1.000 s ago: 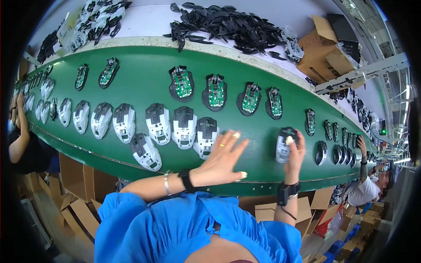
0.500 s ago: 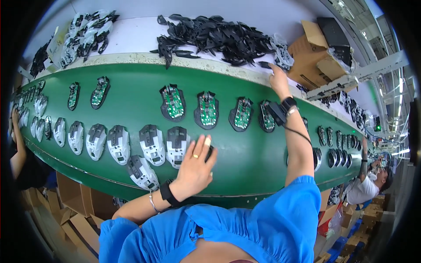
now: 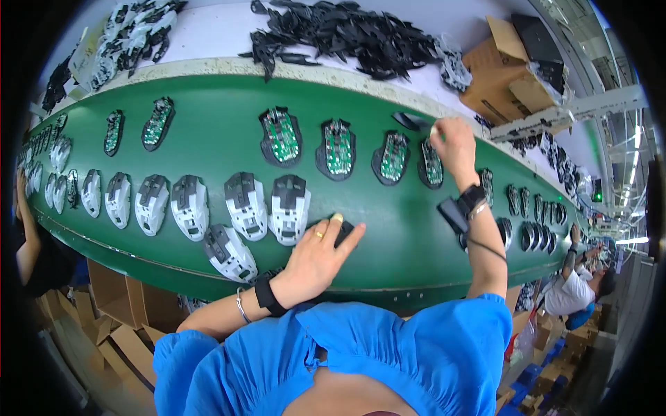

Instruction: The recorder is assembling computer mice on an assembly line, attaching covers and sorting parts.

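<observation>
Far L, rear: 2 L bases (image 3: 158,123) lie on the green bench (image 3: 215,132), PCBs (image 3: 114,130) seated, covers not on. Front row, L to ctr: white-and-grey shells (image 3: 152,204), several in line, 1 set lower; slots show open, so judged incomplete.

Ctr-L: L hand (image 3: 312,262) lies over a dark part (image 3: 345,234), fingers spread. Part is mostly hidden; cannot tell if L grip is clenched on it or released.

Ctr, rear: 4 ctr bases (image 3: 336,149) in a row. PCB fit judged done; covering judged outstanding. Behind, on the ledge (image 3: 215,35): pile of black pcs. (image 3: 361,41), qty large, i.e. much stock unused.

Ctr-R: black trim pc. (image 3: 411,122) is at the rear edge of the bench, not fitted to any unit. R hand (image 3: 454,144) appears to pinch its R end w/ fingertips, near the rightmost ctr base; contact w/ base unclear.

Far R: R bases (image 3: 513,200), PCBs uncovered; dark shells (image 3: 528,237) in front, separate.
</observation>
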The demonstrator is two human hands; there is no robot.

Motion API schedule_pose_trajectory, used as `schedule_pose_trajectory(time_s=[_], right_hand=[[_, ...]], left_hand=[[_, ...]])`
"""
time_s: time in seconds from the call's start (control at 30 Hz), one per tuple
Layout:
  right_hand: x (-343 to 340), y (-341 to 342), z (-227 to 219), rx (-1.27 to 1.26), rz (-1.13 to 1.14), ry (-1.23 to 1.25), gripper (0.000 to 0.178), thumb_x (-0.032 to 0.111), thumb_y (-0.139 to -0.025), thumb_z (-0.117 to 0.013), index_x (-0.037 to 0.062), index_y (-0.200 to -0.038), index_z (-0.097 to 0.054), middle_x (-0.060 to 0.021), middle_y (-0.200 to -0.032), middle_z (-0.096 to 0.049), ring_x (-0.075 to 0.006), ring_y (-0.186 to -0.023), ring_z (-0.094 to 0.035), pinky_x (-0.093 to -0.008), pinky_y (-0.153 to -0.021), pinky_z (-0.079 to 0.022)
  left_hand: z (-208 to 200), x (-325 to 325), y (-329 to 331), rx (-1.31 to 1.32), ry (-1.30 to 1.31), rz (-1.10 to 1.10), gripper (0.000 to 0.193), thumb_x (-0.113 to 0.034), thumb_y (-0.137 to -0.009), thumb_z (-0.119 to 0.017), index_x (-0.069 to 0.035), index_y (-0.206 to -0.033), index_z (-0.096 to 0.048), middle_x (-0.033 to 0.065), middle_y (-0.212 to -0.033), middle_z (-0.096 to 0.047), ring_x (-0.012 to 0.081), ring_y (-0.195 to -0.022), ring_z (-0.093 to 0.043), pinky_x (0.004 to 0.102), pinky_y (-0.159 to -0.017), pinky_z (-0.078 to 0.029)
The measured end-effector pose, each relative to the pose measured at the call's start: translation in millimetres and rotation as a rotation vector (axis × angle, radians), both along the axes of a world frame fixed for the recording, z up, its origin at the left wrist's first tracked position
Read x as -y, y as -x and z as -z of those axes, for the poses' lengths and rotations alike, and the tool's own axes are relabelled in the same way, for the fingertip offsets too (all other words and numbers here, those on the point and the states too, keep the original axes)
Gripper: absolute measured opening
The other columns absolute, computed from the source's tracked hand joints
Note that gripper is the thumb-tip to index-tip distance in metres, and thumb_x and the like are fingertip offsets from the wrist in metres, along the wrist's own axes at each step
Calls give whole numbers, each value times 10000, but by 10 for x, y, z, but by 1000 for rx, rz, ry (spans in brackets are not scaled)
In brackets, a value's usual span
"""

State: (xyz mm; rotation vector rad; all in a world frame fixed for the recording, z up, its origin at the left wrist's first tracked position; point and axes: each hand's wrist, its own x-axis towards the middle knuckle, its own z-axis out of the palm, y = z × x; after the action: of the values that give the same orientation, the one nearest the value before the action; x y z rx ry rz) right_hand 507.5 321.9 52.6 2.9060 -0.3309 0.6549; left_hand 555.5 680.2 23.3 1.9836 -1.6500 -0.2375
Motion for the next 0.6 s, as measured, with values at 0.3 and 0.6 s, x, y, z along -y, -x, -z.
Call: schedule_pose_trajectory(time_s=[0.3, 0.6], right_hand=[[-991, 687, 172, 114, 19, -240, 191, 95, -724, -647, 60, -905, -596, -84, -884, -592, -263, -863, -560, -389, -806, -449], [22, -436, 255, -255, 277, -143, 288, 85, -746, -641, 74, -1034, -640, -148, -1017, -648, -324, -986, -592, -423, -828, -493]], left_hand=[[-50, -50, -27, 21, -107, -78, 770, -100, -600, -779, 34, -1255, -397, 231, -1283, -410, 400, -1169, -428, 426, -989, -380], [-228, -208, 20, -692, -45, -206, 757, -249, -579, -833, 17, -1189, -472, 181, -1125, -547, 327, -1067, -539, 387, -902, -438]])
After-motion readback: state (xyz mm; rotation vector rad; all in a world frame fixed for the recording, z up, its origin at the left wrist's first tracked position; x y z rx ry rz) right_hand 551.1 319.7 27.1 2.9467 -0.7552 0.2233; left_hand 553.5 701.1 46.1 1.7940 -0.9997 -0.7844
